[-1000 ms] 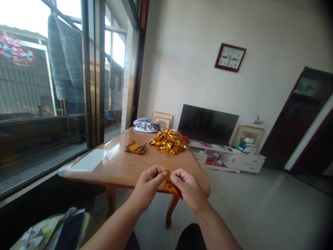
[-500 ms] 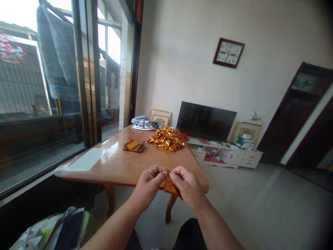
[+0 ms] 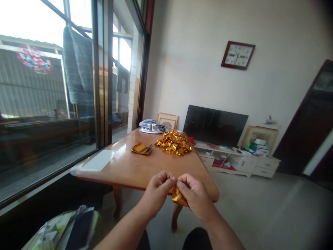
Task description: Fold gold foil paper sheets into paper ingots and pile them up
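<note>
My left hand (image 3: 157, 194) and my right hand (image 3: 195, 195) meet in front of the near edge of a wooden table (image 3: 130, 166). Both pinch one small piece of gold foil paper (image 3: 178, 196), folded and creased between the fingertips. Farther back on the table lies a heap of folded gold foil pieces (image 3: 174, 142). Left of that heap rests a flat stack of gold foil sheets (image 3: 142, 149).
A white sheet (image 3: 99, 161) lies at the table's left edge by the glass window. Grey cloth (image 3: 152, 126) sits at the far end. Behind are a television (image 3: 215, 125) on a low white cabinet (image 3: 241, 161), a wall clock (image 3: 237, 55) and a dark doorway (image 3: 309, 128).
The view has shifted slightly, so everything sits a little right and lower. My fingers have worked the foil piece into a tighter, more crumpled fold; both hands still hold it.
</note>
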Action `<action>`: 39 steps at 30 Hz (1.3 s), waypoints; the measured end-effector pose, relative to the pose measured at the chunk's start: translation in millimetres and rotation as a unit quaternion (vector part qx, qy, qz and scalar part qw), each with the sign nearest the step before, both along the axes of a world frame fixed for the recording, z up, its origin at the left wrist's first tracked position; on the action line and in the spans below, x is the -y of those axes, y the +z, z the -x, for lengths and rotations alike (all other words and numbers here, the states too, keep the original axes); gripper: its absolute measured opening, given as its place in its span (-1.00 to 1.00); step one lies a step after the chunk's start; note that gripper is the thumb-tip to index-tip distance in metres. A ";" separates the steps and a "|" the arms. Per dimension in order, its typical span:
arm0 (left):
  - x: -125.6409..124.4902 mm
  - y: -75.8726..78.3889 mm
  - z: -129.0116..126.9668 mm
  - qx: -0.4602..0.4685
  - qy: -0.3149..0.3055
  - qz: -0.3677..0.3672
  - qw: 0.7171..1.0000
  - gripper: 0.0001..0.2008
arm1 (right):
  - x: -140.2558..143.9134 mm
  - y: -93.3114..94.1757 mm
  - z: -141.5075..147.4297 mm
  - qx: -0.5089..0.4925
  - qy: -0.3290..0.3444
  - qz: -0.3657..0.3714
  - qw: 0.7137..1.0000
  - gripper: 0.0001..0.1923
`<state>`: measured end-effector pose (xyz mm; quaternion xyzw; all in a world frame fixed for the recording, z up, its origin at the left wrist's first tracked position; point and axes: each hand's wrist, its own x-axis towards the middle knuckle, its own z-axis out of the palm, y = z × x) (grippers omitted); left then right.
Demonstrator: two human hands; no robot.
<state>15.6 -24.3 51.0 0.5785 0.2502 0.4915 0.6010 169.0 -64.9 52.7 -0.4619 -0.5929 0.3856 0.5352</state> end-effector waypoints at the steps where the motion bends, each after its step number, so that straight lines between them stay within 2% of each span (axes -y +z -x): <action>1: 1.1 -0.2 -0.4 0.005 -0.001 0.004 1.000 -0.77 | -0.3 -0.5 -0.3 -0.004 0.009 0.006 1.000 -0.67; 7: 5.3 1.0 -2.4 0.051 -0.019 0.037 0.998 -0.78 | -2.1 -1.9 -1.9 -0.035 0.041 0.028 0.998 -0.66; 10: 4.4 2.3 -1.6 0.039 0.009 0.029 0.999 -0.75 | -4.1 -2.0 -0.8 -0.053 0.049 0.032 0.997 -0.64; 14: 0.2 2.3 0.5 0.016 0.023 0.005 1.000 -0.78 | -10.2 -2.5 1.7 -0.057 0.039 0.034 0.997 -0.62; 17: -4.6 1.7 1.2 0.017 0.011 0.010 1.000 -0.76 | -16.0 -3.7 2.9 -0.042 0.024 0.024 0.999 -0.61; 27: -28.4 -0.9 -3.2 0.035 0.037 0.011 0.999 -0.75 | -36.4 -6.6 4.1 -0.031 0.009 0.013 0.999 -0.61; 34: -49.0 -12.3 -25.2 0.094 -0.039 0.076 0.992 -0.78 | -35.2 -2.7 -4.5 -0.019 -0.040 -0.004 0.999 -0.65; 39: -56.2 -4.4 -40.5 0.113 -0.089 0.072 0.987 -0.75 | -26.1 11.4 -13.0 -0.031 -0.071 -0.019 0.997 -0.59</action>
